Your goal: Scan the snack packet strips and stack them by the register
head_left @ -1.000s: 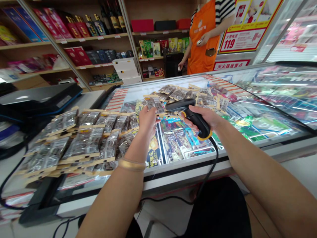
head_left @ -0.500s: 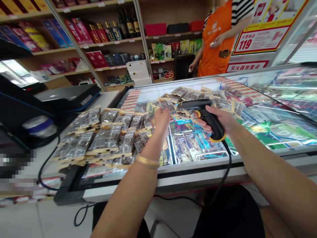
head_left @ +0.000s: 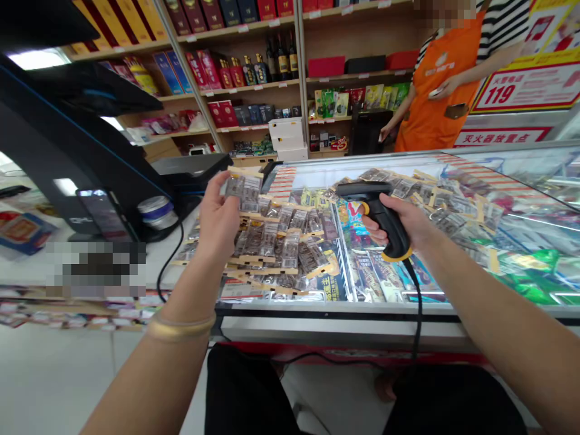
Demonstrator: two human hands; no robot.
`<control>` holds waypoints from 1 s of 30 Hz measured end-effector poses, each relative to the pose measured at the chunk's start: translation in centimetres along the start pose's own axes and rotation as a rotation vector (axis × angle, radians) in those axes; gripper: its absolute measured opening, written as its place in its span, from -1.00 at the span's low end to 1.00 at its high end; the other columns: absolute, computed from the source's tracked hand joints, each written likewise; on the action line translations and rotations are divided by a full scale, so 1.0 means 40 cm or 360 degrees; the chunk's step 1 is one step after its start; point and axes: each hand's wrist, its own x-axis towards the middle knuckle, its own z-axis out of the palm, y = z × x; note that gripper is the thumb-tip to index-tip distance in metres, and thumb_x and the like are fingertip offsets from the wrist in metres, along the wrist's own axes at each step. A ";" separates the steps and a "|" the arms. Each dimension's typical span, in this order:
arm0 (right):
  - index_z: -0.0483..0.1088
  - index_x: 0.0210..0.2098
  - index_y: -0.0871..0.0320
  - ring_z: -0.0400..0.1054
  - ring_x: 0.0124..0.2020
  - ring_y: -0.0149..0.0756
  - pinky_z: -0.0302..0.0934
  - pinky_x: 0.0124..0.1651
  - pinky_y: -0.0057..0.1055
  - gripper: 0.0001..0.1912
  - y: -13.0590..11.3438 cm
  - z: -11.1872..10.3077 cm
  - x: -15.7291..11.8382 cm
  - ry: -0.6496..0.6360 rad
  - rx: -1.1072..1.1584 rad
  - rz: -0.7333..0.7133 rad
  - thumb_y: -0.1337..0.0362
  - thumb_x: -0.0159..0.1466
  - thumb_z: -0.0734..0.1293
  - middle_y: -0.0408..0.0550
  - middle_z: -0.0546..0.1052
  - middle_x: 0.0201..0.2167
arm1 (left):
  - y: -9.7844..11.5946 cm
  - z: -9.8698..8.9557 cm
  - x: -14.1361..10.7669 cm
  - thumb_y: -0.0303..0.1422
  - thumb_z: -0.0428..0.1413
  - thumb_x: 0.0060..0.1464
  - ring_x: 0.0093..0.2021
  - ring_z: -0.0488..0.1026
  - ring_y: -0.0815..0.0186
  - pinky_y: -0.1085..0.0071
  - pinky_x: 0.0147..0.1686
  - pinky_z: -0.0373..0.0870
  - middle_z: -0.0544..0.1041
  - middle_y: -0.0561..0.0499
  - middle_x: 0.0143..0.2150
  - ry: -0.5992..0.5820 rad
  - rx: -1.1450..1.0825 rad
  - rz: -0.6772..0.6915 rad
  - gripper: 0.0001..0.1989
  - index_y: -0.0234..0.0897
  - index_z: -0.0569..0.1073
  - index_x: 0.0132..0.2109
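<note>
Shelving (head_left: pixel 357 39), 11 to 1 o'clock at the back (12 = straight ahead of me): boxes, bottles, bags. Glass-topped case (head_left: pixel 317 326) next, spanning 11 to 2, right ahead of my knees. Co-worker (head_left: pixel 435 121) in orange apron beyond it, 1 o'clock. Black register (head_left: pixel 49 163), 10 o'clock. Main pile (head_left: pixel 272 248) of clear, tan-edged packets on the case, 11 to 12; far packets (head_left: pixel 446 199) at 1, partly blocked by what I hold.

Right hand (head_left: pixel 412 226), 1 o'clock: fingers wrapped round the grip of a black-and-yellow scanner (head_left: pixel 387 223). Scanner is up over the case, head lying roughly level, nose to 9, handle slanting down toward 5. Cable (head_left: pixel 420 308) drops from the handle's butt to 6, crossing the case's front edge.

Left hand (head_left: pixel 220 214), 11 o'clock: narrow pinch, thumb and finger on the left side of one packet (head_left: pixel 247 192). Packet stands near upright, long axis about 12–6, tan strip at top, hiding some of the main pile; can't tell if touching it.

Smaller stuff: phone (head_left: pixel 102 214) propped by the register, 10; white-and-blue roll (head_left: pixel 158 212), between 10 and 11. Gold bangle (head_left: pixel 181 329) on my left wrist.
</note>
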 end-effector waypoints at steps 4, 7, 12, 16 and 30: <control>0.33 -0.25 0.18 0.13 -0.67 -0.45 0.10 -0.65 -0.50 -0.60 0.020 0.071 0.049 -0.0118 0.0035 0.0031 -0.04 0.19 0.37 -0.18 0.33 -0.57 | -0.030 -0.108 -0.011 -0.40 0.03 -0.11 -0.34 0.48 0.32 0.45 -0.30 0.46 0.57 0.05 -0.28 0.0107 0.0148 -0.0074 -0.46 -0.20 0.51 0.07; 0.32 -0.27 0.19 0.14 -0.66 -0.45 0.10 -0.64 -0.50 -0.63 0.033 0.098 0.063 -0.0161 0.0021 0.0072 -0.02 0.22 0.35 -0.17 0.33 -0.57 | -0.063 -0.157 -0.052 -0.34 0.05 -0.08 -0.17 0.53 0.24 0.35 -0.11 0.49 0.61 0.00 -0.11 0.0061 0.0277 -0.0028 -0.48 -0.20 0.52 0.08; 0.34 -0.26 0.20 0.15 -0.66 -0.45 0.10 -0.65 -0.51 -0.62 0.047 0.086 0.060 -0.0108 0.0008 0.0092 -0.02 0.22 0.35 -0.16 0.33 -0.57 | -0.097 -0.195 -0.110 -0.28 0.03 0.01 0.04 0.49 0.10 0.16 0.16 0.35 0.59 -0.09 0.03 -0.0045 0.0664 0.0150 -0.53 -0.20 0.54 0.08; 0.38 -0.25 0.22 0.15 -0.65 -0.45 0.12 -0.64 -0.50 -0.59 0.051 0.064 0.053 -0.0032 0.0018 0.0096 -0.03 0.19 0.38 -0.15 0.34 -0.56 | -0.093 -0.184 -0.113 -0.29 0.03 0.04 0.14 0.41 -0.09 -0.11 0.22 0.20 0.57 -0.18 0.01 -0.0057 0.1217 0.0249 -0.54 -0.18 0.53 0.09; 0.33 -0.28 0.18 0.14 -0.67 -0.45 0.12 -0.65 -0.50 -0.62 0.040 0.035 0.029 -0.0020 0.0075 0.0016 -0.03 0.22 0.35 -0.17 0.33 -0.57 | -0.094 -0.175 -0.093 -0.16 0.04 0.15 0.24 0.25 -0.27 -0.28 0.19 0.10 0.42 -0.25 0.15 0.0073 0.1518 0.0474 -0.59 -0.05 0.51 0.11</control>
